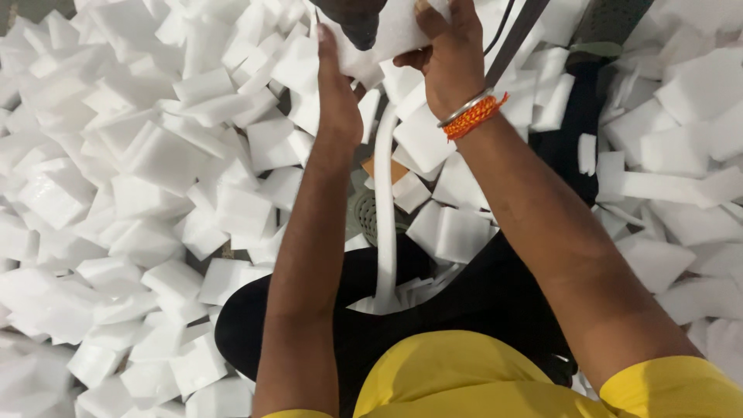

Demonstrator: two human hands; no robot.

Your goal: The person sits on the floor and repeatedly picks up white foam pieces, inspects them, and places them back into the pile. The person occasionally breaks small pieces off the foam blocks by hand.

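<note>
My right hand (445, 58) grips a white foam block (398, 31) at the top edge of the head view; an orange thread band and a metal bangle circle that wrist. My left hand (337, 85) is held flat and upright against the block's left side, fingers together. A dark rounded object (356, 19) sits just above the hands, partly cut off by the frame. A long white strip (385, 201) hangs down from under the hands to my lap.
Piles of white foam blocks (155, 170) cover the floor all around, with more blocks (681, 131) on the right. My legs in black (464, 302) and a yellow shirt (464, 379) fill the bottom. A dark strap (515, 39) and a round grey grille (370, 217) lie near the middle.
</note>
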